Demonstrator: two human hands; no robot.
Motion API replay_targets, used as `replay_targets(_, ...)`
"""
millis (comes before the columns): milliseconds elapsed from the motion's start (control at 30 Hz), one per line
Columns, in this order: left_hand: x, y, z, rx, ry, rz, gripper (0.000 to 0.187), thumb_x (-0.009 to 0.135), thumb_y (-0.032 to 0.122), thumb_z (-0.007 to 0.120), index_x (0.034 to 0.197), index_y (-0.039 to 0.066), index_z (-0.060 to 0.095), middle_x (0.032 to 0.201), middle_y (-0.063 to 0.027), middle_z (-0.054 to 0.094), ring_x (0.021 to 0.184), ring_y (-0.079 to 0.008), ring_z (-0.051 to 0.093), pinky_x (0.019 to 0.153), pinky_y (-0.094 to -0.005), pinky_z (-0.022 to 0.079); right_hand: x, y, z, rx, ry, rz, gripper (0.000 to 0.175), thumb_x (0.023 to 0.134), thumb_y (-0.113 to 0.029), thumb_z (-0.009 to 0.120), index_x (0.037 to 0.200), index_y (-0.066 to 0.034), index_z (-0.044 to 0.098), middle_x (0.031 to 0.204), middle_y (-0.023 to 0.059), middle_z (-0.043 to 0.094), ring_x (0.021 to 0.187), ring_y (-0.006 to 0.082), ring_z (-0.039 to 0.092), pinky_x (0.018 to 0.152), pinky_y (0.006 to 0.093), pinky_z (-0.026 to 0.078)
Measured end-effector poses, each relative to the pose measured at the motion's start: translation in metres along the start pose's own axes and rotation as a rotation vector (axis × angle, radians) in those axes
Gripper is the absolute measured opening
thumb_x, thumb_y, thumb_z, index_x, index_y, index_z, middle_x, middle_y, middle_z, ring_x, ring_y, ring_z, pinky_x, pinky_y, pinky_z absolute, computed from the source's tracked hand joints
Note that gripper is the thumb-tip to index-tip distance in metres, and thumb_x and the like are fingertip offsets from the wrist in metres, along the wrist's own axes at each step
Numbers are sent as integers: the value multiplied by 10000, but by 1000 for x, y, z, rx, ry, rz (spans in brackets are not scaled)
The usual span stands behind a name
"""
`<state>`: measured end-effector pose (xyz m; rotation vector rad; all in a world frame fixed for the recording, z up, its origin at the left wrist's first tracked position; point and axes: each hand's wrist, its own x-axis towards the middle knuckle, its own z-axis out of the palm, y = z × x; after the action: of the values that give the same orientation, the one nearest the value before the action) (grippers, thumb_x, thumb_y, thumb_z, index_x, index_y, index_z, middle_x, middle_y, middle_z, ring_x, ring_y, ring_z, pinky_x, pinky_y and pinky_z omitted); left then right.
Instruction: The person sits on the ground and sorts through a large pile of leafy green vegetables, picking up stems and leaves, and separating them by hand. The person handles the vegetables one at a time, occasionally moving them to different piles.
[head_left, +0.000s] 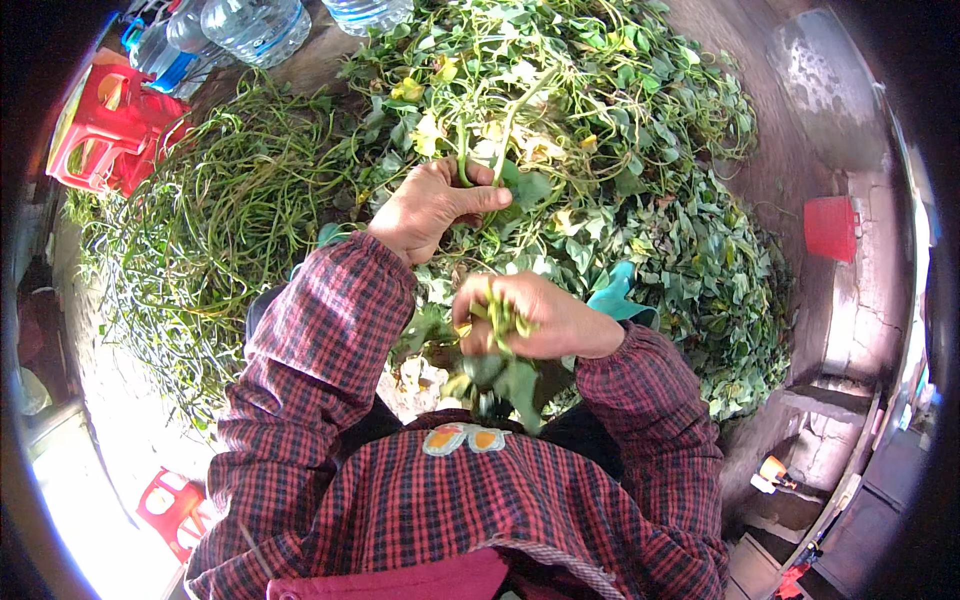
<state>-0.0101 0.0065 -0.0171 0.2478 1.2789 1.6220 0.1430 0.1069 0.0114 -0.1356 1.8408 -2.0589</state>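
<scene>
My left hand (442, 202) pinches a green vine stem (512, 124) between thumb and fingers, above a large heap of leafy vines (540, 82). Closer to my body, my right hand (536, 315) is closed around a small bunch of leaf stalks (499, 319). Leaves hang below that hand, blurred. On the left spreads a pile of mostly bare stems (240, 210). To the right lies a mound of loose green leaves (675, 277). The far ends of the held stem merge into the heap.
Stacked red plastic stools (112, 131) stand at the far left, beside large clear water bottles (255, 30). Another red stool (174, 510) is at lower left. On the right are a red bucket (830, 229), a step (832, 401) and an orange-and-white bottle (772, 474).
</scene>
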Motion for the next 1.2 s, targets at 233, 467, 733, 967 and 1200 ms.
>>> replay_targets(233,-1,-4,10,44,43,32,203,718,95,774,802,63,591,773,3,591,685,-92,543,638,-229,444,7,29,-29,-611,805,-219,223,746,-122,720,860,-34,551,718,96,616,590,219,604,546,319,469)
replay_targets(467,-3,-1,13,209,-48,29,242,731,108,765,884,24,597,799,-28,635,725,-99,576,706,-236,464,7,37,-31,-504,788,-188,198,708,-71,681,855,-29,554,726,132,598,637,271,608,582,336,479)
replay_targets(733,-10,6,12,563,-42,120,203,782,66,678,955,-13,607,776,-24,617,729,-69,547,669,-231,454,6,28,-39,-1028,893,-179,312,630,-100,733,872,-80,536,737,94,587,650,250,607,576,354,474)
replay_targets(967,-6,5,-3,540,84,188,167,822,108,647,944,2,606,815,-15,617,740,-72,539,652,-219,429,-17,10,-90,-487,1077,-249,64,847,-36,585,885,-77,554,794,-8,621,716,86,575,611,221,447)
replay_targets(1200,-3,11,-10,-58,8,126,132,882,112,570,983,27,560,897,-59,654,774,-132,614,707,-273,507,-48,-11,-114,-30,1244,-116,112,826,-112,626,926,-75,592,787,-49,533,729,66,500,682,211,390)
